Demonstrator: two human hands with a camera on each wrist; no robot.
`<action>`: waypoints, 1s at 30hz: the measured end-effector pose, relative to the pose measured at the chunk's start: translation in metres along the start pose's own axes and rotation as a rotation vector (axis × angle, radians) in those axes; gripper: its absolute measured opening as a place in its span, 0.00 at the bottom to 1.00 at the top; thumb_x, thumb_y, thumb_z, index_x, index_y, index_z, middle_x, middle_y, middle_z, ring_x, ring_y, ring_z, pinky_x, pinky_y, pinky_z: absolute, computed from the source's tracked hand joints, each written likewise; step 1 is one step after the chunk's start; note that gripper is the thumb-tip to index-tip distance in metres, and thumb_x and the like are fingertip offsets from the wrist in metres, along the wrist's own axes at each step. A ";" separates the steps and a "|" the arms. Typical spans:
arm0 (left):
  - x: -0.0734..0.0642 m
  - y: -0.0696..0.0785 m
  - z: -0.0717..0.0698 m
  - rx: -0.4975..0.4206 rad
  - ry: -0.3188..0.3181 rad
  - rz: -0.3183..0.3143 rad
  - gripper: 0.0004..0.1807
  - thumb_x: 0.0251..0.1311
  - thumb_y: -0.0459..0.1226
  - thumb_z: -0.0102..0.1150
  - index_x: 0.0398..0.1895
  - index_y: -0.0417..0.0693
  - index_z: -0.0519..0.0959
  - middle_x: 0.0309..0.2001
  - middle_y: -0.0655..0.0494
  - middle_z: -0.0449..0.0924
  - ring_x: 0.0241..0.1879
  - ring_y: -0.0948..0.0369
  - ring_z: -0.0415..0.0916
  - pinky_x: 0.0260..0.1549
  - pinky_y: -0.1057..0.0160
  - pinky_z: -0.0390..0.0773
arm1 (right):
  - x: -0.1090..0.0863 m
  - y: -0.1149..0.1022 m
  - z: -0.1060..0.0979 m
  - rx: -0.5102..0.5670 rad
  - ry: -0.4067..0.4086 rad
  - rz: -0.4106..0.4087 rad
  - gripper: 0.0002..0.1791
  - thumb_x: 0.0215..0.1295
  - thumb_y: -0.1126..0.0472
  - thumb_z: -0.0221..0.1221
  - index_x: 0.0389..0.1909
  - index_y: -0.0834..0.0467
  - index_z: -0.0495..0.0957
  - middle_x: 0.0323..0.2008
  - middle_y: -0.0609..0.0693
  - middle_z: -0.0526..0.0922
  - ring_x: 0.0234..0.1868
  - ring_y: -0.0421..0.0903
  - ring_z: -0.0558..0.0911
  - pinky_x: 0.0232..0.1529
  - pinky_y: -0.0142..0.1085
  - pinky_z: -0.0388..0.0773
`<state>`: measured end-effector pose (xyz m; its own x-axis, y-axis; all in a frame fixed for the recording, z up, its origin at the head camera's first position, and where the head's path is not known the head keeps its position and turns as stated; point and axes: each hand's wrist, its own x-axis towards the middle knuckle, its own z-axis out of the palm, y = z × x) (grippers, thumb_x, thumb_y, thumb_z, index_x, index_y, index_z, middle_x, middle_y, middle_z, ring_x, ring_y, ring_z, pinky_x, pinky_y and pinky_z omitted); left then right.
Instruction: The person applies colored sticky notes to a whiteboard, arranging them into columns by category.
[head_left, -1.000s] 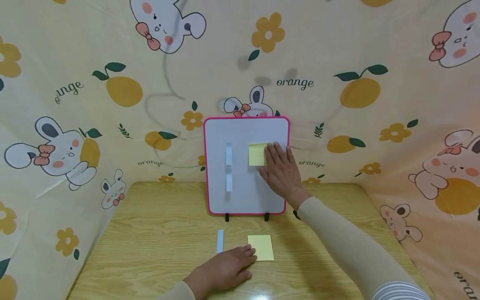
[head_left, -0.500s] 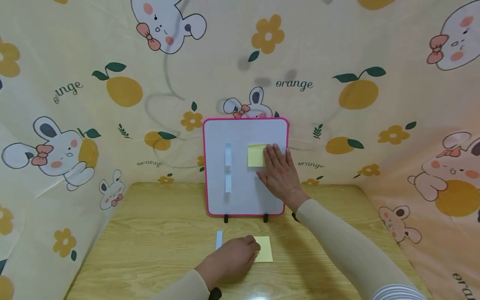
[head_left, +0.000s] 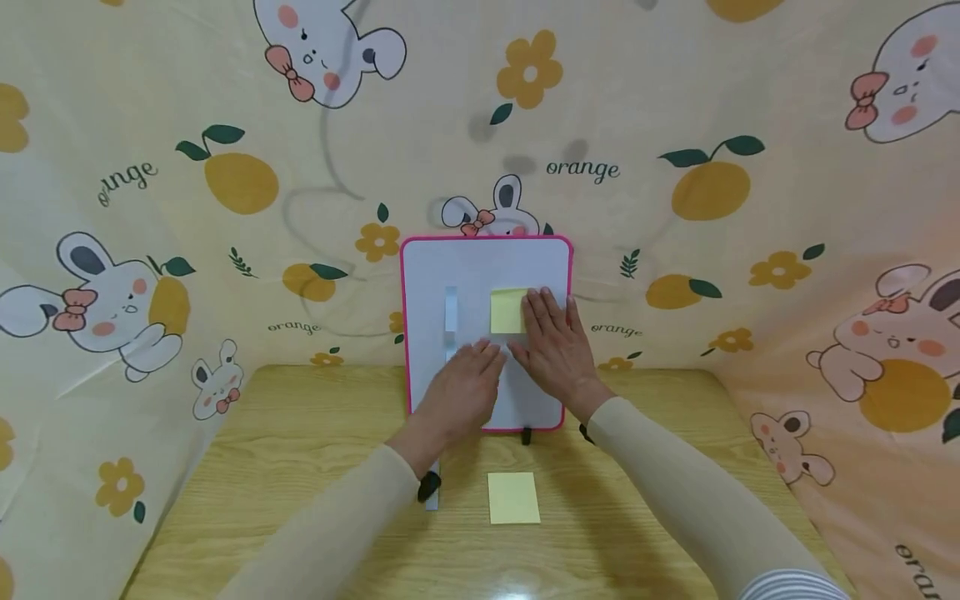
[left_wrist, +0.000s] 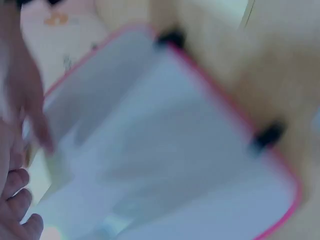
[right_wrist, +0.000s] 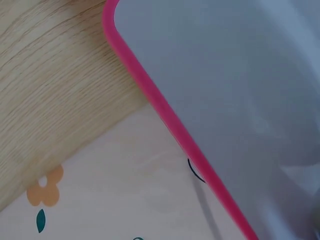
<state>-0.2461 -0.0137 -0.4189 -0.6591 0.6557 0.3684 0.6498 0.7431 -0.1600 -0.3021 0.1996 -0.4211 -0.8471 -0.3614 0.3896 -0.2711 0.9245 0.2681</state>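
Note:
A small whiteboard point(head_left: 480, 267) with a pink frame stands upright on the table. My right hand point(head_left: 558, 354) lies with straight fingers over the right edge of a yellow sticky note point(head_left: 507, 312) on the board. In front of the board's lower middle is my left hand point(head_left: 461, 387), fingertips just below that note; its loosely bent fingers point(left_wrist: 19, 200) show nothing between them in the left wrist view. Two light blue paper strips are on the board's left side, the upper strip point(head_left: 451, 310) in full view, the lower one mostly hidden by my left hand.
Another yellow sticky note point(head_left: 513, 498) lies on the wooden table point(head_left: 615, 533) in front of the board. Left of it, a blue strip point(head_left: 432, 502) is partly covered by my left wrist. A black foot point(head_left: 527, 436) shows beneath the board. Behind hangs a patterned cloth point(head_left: 630, 83).
My left hand has risen from beside the yellow note on the table to the front of the board, uncovering that note. The right hand stays at the board's note.

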 end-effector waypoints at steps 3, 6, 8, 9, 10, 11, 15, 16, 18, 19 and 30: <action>0.025 -0.021 -0.013 0.082 -0.110 0.013 0.36 0.82 0.51 0.47 0.82 0.41 0.60 0.83 0.46 0.57 0.84 0.51 0.49 0.84 0.47 0.51 | 0.000 0.000 0.000 -0.023 -0.020 0.000 0.47 0.81 0.36 0.46 0.85 0.61 0.45 0.87 0.56 0.42 0.87 0.53 0.35 0.86 0.59 0.35; 0.041 -0.035 -0.017 0.126 -0.225 0.015 0.44 0.80 0.62 0.40 0.86 0.43 0.49 0.86 0.49 0.43 0.86 0.52 0.36 0.85 0.47 0.40 | 0.001 -0.001 0.000 -0.029 -0.042 -0.009 0.47 0.81 0.35 0.44 0.85 0.61 0.45 0.87 0.55 0.42 0.87 0.53 0.34 0.86 0.59 0.35; 0.048 -0.041 -0.017 0.142 -0.271 0.013 0.48 0.78 0.66 0.37 0.87 0.45 0.46 0.87 0.50 0.39 0.86 0.53 0.32 0.85 0.48 0.36 | 0.002 -0.002 0.000 -0.024 -0.051 -0.016 0.46 0.82 0.35 0.44 0.85 0.61 0.45 0.87 0.55 0.41 0.87 0.53 0.33 0.86 0.59 0.34; 0.051 -0.042 -0.016 0.149 -0.284 0.015 0.49 0.78 0.68 0.34 0.87 0.45 0.44 0.87 0.51 0.37 0.86 0.53 0.31 0.85 0.48 0.34 | 0.002 -0.002 0.000 -0.023 -0.051 -0.019 0.46 0.82 0.35 0.44 0.85 0.61 0.45 0.87 0.55 0.40 0.87 0.54 0.33 0.86 0.59 0.34; 0.054 -0.044 -0.016 0.148 -0.291 0.016 0.50 0.77 0.69 0.33 0.87 0.45 0.44 0.87 0.51 0.37 0.86 0.53 0.30 0.85 0.48 0.33 | 0.002 -0.003 0.000 -0.021 -0.053 -0.021 0.46 0.82 0.35 0.44 0.86 0.61 0.45 0.87 0.55 0.39 0.87 0.54 0.32 0.86 0.60 0.33; 0.056 -0.045 -0.015 0.144 -0.298 0.016 0.50 0.77 0.69 0.31 0.87 0.46 0.42 0.87 0.51 0.36 0.86 0.54 0.29 0.85 0.48 0.32 | 0.003 -0.003 -0.001 -0.022 -0.052 -0.021 0.46 0.82 0.35 0.43 0.86 0.60 0.45 0.87 0.55 0.38 0.87 0.54 0.32 0.85 0.60 0.33; 0.064 -0.045 -0.014 0.120 -0.301 0.018 0.51 0.76 0.70 0.26 0.87 0.46 0.41 0.87 0.51 0.35 0.86 0.54 0.29 0.85 0.48 0.31 | 0.003 -0.004 -0.002 -0.041 -0.044 -0.018 0.47 0.81 0.34 0.43 0.86 0.60 0.46 0.87 0.55 0.36 0.87 0.54 0.32 0.85 0.61 0.36; 0.065 -0.044 -0.014 0.115 -0.303 0.017 0.51 0.76 0.71 0.25 0.87 0.46 0.40 0.87 0.51 0.34 0.86 0.54 0.29 0.85 0.48 0.30 | 0.003 -0.004 -0.002 -0.042 -0.044 -0.018 0.47 0.81 0.33 0.43 0.86 0.60 0.46 0.87 0.55 0.36 0.87 0.55 0.32 0.85 0.62 0.36; 0.068 -0.044 -0.014 0.110 -0.308 0.013 0.51 0.75 0.71 0.23 0.87 0.46 0.39 0.87 0.52 0.34 0.86 0.54 0.28 0.85 0.48 0.29 | 0.002 -0.004 -0.002 -0.051 -0.045 -0.016 0.47 0.80 0.33 0.44 0.86 0.59 0.47 0.87 0.55 0.36 0.87 0.54 0.32 0.85 0.63 0.37; 0.069 -0.044 -0.014 0.109 -0.311 0.011 0.52 0.75 0.72 0.22 0.87 0.46 0.39 0.87 0.52 0.33 0.86 0.54 0.28 0.85 0.48 0.29 | 0.002 -0.004 -0.002 -0.057 -0.048 -0.016 0.48 0.79 0.32 0.44 0.86 0.59 0.46 0.87 0.55 0.36 0.87 0.55 0.31 0.84 0.63 0.38; 0.085 -0.039 -0.018 0.130 -0.324 0.031 0.51 0.75 0.71 0.20 0.87 0.46 0.39 0.87 0.53 0.33 0.86 0.55 0.29 0.85 0.49 0.29 | -0.002 0.003 -0.004 -0.120 -0.062 -0.011 0.50 0.78 0.32 0.49 0.86 0.58 0.45 0.87 0.54 0.37 0.87 0.54 0.33 0.84 0.63 0.39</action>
<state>-0.3206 0.0102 -0.3647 -0.7392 0.6712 0.0547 0.6316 0.7192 -0.2897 -0.2998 0.2029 -0.4176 -0.8720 -0.3594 0.3323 -0.2267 0.8982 0.3767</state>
